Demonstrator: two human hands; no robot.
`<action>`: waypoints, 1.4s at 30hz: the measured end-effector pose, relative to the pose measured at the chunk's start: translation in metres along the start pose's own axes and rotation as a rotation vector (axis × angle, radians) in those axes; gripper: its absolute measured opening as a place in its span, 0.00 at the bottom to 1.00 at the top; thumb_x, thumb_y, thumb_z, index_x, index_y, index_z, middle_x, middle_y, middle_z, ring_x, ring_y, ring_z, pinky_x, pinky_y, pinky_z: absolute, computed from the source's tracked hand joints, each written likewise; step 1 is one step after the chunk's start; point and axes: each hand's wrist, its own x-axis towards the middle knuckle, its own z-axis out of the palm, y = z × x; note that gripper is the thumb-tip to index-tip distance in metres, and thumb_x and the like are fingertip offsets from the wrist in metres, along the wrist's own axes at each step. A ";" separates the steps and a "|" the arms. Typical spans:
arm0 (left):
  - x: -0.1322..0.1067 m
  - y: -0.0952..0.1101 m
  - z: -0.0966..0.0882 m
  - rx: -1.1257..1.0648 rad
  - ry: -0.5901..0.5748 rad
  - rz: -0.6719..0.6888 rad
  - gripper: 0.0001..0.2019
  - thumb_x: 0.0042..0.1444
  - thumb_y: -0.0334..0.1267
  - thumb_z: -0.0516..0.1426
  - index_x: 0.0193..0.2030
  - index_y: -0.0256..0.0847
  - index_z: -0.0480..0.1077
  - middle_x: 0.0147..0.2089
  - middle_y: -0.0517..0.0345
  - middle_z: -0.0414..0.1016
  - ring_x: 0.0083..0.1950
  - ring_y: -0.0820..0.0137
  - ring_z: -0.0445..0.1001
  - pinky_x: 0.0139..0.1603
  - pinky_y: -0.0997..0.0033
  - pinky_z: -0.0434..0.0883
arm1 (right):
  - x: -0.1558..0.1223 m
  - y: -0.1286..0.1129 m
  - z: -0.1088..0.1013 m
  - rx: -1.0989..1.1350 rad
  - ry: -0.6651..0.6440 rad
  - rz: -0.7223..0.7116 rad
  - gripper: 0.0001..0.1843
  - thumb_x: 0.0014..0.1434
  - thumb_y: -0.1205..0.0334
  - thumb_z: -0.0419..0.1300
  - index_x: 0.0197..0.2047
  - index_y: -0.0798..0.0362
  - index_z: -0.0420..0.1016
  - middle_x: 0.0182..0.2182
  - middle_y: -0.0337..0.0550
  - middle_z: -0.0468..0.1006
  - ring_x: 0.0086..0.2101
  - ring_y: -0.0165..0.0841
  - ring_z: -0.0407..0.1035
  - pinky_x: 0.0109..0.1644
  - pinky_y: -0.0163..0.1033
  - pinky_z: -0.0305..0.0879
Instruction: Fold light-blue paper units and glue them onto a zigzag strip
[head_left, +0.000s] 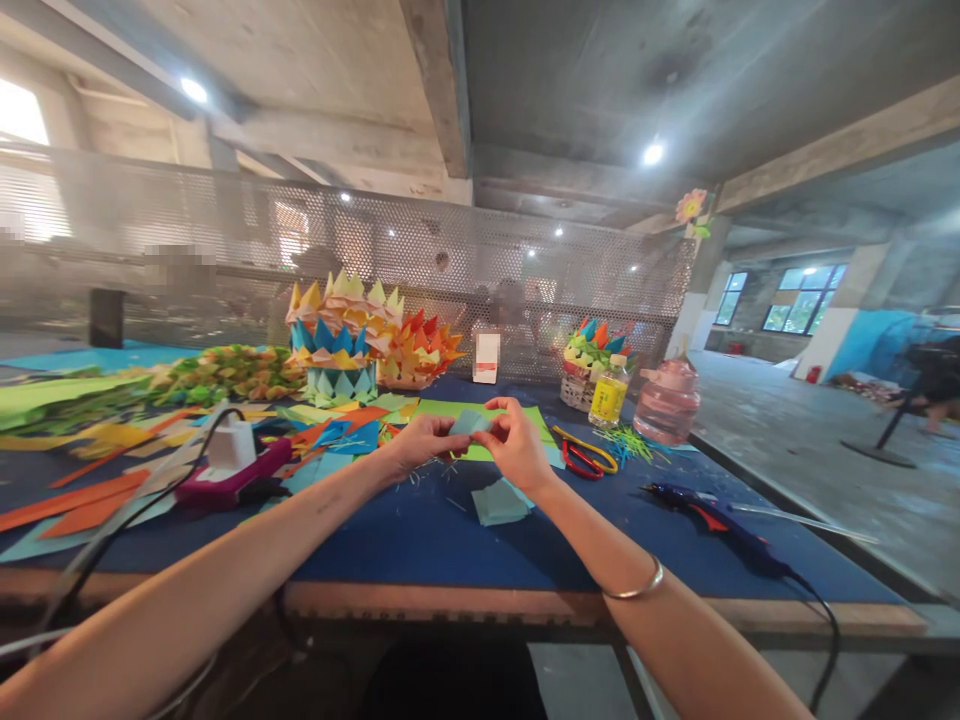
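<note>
I've got left hand (421, 445) and right hand (519, 445) both pinching a blue slip (469, 422) | stack (501, 503) toward surface's (390, 545) front edge | glue gun (716, 522) near right edge

We see a bare grey ceiling (570, 80) crossed by thick beams (439, 80), with bright lamps (652, 154) glowing beneath it. Facing us, a perforated screen (405, 230) stands behind the blue-topped table (420, 550). To our right, we look across a smooth grey floor (787, 430) towards windows (806, 298) and a pillar (829, 340) that is white at its foot. A bright opening (21, 110) glows at our far left.
</note>
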 end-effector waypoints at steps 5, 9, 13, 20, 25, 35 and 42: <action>0.000 0.003 -0.002 0.038 0.017 0.045 0.12 0.39 0.44 0.65 0.23 0.36 0.74 0.22 0.60 0.72 0.25 0.74 0.67 0.27 0.75 0.62 | 0.002 -0.005 -0.001 0.050 -0.009 0.042 0.14 0.49 0.61 0.59 0.38 0.51 0.60 0.17 0.28 0.65 0.18 0.28 0.58 0.26 0.34 0.55; -0.001 0.004 -0.002 0.052 0.040 0.050 0.12 0.40 0.44 0.64 0.23 0.36 0.74 0.22 0.60 0.73 0.26 0.73 0.67 0.29 0.74 0.61 | 0.003 -0.004 -0.001 0.088 -0.013 0.057 0.14 0.49 0.62 0.59 0.38 0.51 0.60 0.17 0.28 0.64 0.18 0.27 0.58 0.26 0.34 0.55; -0.001 0.003 -0.003 0.062 0.086 0.038 0.12 0.40 0.45 0.64 0.22 0.37 0.74 0.21 0.58 0.73 0.24 0.72 0.67 0.28 0.73 0.61 | 0.002 -0.004 0.000 0.121 -0.011 0.063 0.16 0.49 0.62 0.59 0.41 0.51 0.60 0.20 0.30 0.67 0.20 0.27 0.60 0.27 0.34 0.57; 0.000 0.003 -0.005 0.060 0.098 0.046 0.12 0.39 0.46 0.65 0.21 0.37 0.74 0.20 0.59 0.73 0.25 0.72 0.66 0.29 0.73 0.61 | 0.003 -0.006 -0.002 0.156 -0.007 0.078 0.16 0.47 0.63 0.61 0.39 0.51 0.62 0.20 0.30 0.68 0.21 0.27 0.62 0.27 0.34 0.59; 0.002 0.002 -0.004 0.033 0.129 0.042 0.15 0.40 0.49 0.64 0.22 0.37 0.74 0.21 0.58 0.73 0.25 0.72 0.67 0.29 0.72 0.62 | 0.003 -0.007 -0.002 0.181 0.005 0.087 0.13 0.51 0.64 0.58 0.42 0.52 0.64 0.27 0.37 0.73 0.28 0.30 0.68 0.32 0.36 0.63; -0.001 0.002 0.000 0.045 0.067 0.069 0.16 0.40 0.50 0.63 0.26 0.36 0.74 0.25 0.56 0.74 0.26 0.72 0.68 0.29 0.73 0.64 | 0.001 -0.009 0.003 0.254 -0.077 0.200 0.09 0.50 0.58 0.59 0.26 0.55 0.69 0.22 0.36 0.70 0.26 0.28 0.63 0.30 0.33 0.61; 0.003 0.003 -0.005 0.153 0.184 0.276 0.15 0.44 0.38 0.60 0.41 0.39 0.67 0.41 0.55 0.71 0.33 0.73 0.68 0.34 0.74 0.65 | 0.005 -0.009 -0.002 0.270 -0.031 0.335 0.08 0.48 0.59 0.56 0.27 0.55 0.70 0.23 0.36 0.69 0.25 0.28 0.62 0.29 0.32 0.59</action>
